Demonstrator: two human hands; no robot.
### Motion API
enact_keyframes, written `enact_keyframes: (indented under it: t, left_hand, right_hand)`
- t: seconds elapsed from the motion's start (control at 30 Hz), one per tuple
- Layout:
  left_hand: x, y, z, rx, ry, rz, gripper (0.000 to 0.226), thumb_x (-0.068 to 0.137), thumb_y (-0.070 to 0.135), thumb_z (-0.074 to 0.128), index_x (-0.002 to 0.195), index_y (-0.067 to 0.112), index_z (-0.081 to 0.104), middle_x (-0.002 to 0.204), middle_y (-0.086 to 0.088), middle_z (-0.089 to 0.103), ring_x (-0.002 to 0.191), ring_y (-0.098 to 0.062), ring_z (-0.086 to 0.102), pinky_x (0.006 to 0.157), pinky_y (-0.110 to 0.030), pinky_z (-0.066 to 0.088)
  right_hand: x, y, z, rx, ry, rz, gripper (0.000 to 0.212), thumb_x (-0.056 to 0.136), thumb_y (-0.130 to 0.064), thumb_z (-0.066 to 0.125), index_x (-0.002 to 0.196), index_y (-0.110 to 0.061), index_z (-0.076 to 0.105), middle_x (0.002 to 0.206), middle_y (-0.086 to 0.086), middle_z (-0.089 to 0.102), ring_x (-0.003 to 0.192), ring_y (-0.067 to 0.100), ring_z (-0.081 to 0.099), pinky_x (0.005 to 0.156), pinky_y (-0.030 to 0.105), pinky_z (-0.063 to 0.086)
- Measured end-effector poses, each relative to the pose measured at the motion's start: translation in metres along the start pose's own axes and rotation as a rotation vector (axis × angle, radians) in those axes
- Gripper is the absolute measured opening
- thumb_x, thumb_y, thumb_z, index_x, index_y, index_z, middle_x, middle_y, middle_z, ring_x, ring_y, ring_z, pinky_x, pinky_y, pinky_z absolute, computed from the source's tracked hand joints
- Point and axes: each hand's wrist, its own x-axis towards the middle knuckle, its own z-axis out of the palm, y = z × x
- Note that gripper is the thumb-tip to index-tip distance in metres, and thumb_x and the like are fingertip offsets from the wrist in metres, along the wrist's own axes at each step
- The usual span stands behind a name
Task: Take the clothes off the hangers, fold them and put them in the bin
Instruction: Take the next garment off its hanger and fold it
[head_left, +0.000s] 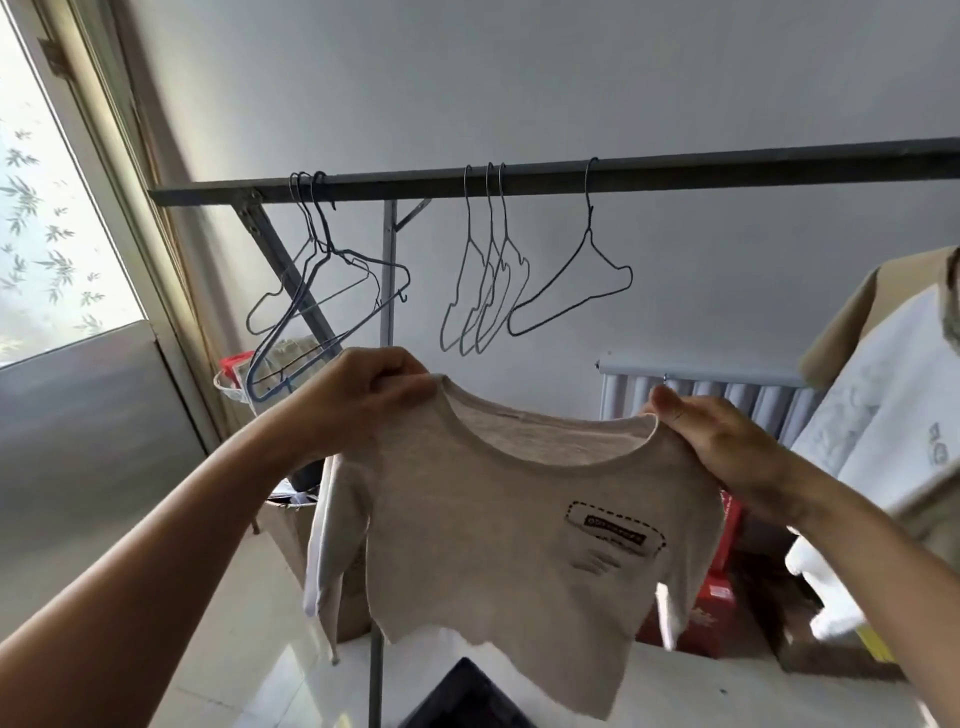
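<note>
Beige shirt (519, 525) is off the hangers and hangs in the air, stretched between both hands, patch side toward the viewer. The held edge runs left-right, shoulder to shoulder, and the body drops straight down from the fingers. Left hand (371, 397) pinches the left shoulder beside the collar, fingers curled over the cloth. Right hand (727, 447) pinches the right shoulder with the thumb on top and sits slightly lower. Both hands are on it, neither nearer. A dark bin (470, 696) is probably what lies right under the hem, but only a corner shows, cut by the frame edge. The left sleeve dangles down the side; the right sleeve is mostly hidden behind the body. Wire hangers (483, 291) hang bare on the rail (727, 166), far behind the shirt. No folding surface is in view.
</note>
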Motion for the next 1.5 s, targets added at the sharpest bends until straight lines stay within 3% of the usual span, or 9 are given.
enact_keyframes:
  t: [0.17, 0.37, 0.57, 0.7, 0.9, 1.07, 1.27, 1.37, 1.5]
  left_hand:
    - [-0.010, 0.003, 0.004, -0.219, 0.001, -0.082, 0.029, 0.089, 0.040, 0.064, 0.078, 0.014, 0.071, 0.067, 0.001, 0.059, 0.063, -0.006, 0.053, 0.057, -0.021, 0.042]
    - [-0.013, 0.012, 0.032, -0.458, 0.208, -0.324, 0.024, 0.089, 0.037, 0.068, 0.078, 0.016, 0.073, 0.066, 0.003, 0.066, 0.062, -0.011, 0.060, 0.056, -0.024, 0.049]
    - [-0.027, 0.045, 0.097, -0.605, 0.307, -0.345, 0.027, 0.094, 0.034, 0.062, 0.082, 0.010, 0.066, 0.064, -0.002, 0.056, 0.056, -0.013, 0.048, 0.050, -0.024, 0.040]
    - [-0.031, 0.062, 0.127, -0.689, 0.293, -0.310, 0.024, 0.088, 0.038, 0.066, 0.076, 0.017, 0.065, 0.064, 0.001, 0.061, 0.060, -0.012, 0.052, 0.056, -0.032, 0.044]
    - [-0.035, 0.080, 0.130, -0.770, 0.229, -0.304, 0.019, 0.098, 0.026, 0.058, 0.085, 0.013, 0.063, 0.071, -0.004, 0.067, 0.063, -0.016, 0.064, 0.053, -0.030, 0.051]
    - [-0.047, 0.095, 0.120, -0.938, 0.107, -0.266, 0.035, 0.102, 0.037, 0.043, 0.106, 0.007, 0.062, 0.088, -0.008, 0.073, 0.080, -0.020, 0.074, 0.059, -0.033, 0.058]
    - [-0.045, 0.049, 0.103, -0.697, 0.305, -0.223, 0.044, 0.080, 0.046, 0.059, 0.118, 0.025, 0.065, 0.107, -0.002, 0.065, 0.098, -0.015, 0.067, 0.079, -0.031, 0.058]
    - [-0.038, 0.032, 0.097, -0.738, 0.029, -0.266, 0.066, 0.080, 0.056, 0.067, 0.136, 0.024, 0.054, 0.123, 0.012, 0.065, 0.108, 0.009, 0.060, 0.103, -0.023, 0.044]
    - [-0.024, 0.034, 0.097, -0.910, -0.167, -0.192, 0.037, 0.083, 0.039, 0.066, 0.107, 0.013, 0.073, 0.106, -0.003, 0.074, 0.096, -0.012, 0.069, 0.088, -0.028, 0.051]
  right_hand:
    - [-0.015, -0.019, -0.016, -0.049, -0.132, -0.028, 0.027, 0.081, -0.030, 0.066, 0.094, -0.007, 0.070, 0.090, 0.010, 0.073, 0.084, 0.019, 0.070, 0.070, 0.025, 0.053]
    - [-0.004, -0.006, 0.014, 0.034, 0.284, -0.017, 0.034, 0.081, -0.034, 0.073, 0.077, -0.002, 0.064, 0.072, 0.013, 0.057, 0.069, 0.023, 0.053, 0.068, 0.037, 0.045]
    - [-0.015, -0.015, 0.069, 0.056, 0.442, -0.066, 0.028, 0.089, -0.032, 0.066, 0.075, -0.007, 0.066, 0.063, 0.007, 0.058, 0.058, 0.013, 0.050, 0.055, 0.027, 0.043]
    - [-0.020, -0.018, 0.092, 0.069, 0.404, -0.111, 0.027, 0.093, -0.036, 0.061, 0.083, -0.012, 0.069, 0.074, 0.006, 0.071, 0.070, 0.022, 0.067, 0.066, 0.041, 0.057]
    - [-0.023, -0.020, 0.092, 0.037, 0.352, -0.148, 0.018, 0.095, -0.032, 0.057, 0.093, -0.019, 0.068, 0.082, -0.003, 0.073, 0.078, 0.007, 0.071, 0.070, 0.032, 0.059]
    - [-0.026, -0.021, 0.088, 0.070, 0.217, -0.121, 0.035, 0.084, -0.053, 0.062, 0.102, -0.023, 0.063, 0.093, -0.005, 0.073, 0.087, 0.009, 0.072, 0.075, 0.039, 0.060]
    - [-0.029, -0.017, 0.063, 0.109, 0.109, -0.185, 0.009, 0.097, -0.018, 0.056, 0.092, -0.014, 0.062, 0.085, 0.001, 0.067, 0.082, 0.010, 0.062, 0.072, 0.019, 0.049]
    - [-0.028, -0.020, 0.055, 0.250, 0.006, -0.212, 0.011, 0.094, -0.013, 0.055, 0.090, -0.003, 0.057, 0.082, 0.005, 0.060, 0.079, 0.010, 0.056, 0.071, 0.017, 0.046]
    - [-0.026, -0.024, 0.048, 0.315, -0.077, -0.219, 0.018, 0.091, -0.023, 0.058, 0.087, -0.006, 0.057, 0.084, 0.007, 0.058, 0.082, 0.015, 0.054, 0.075, 0.024, 0.043]
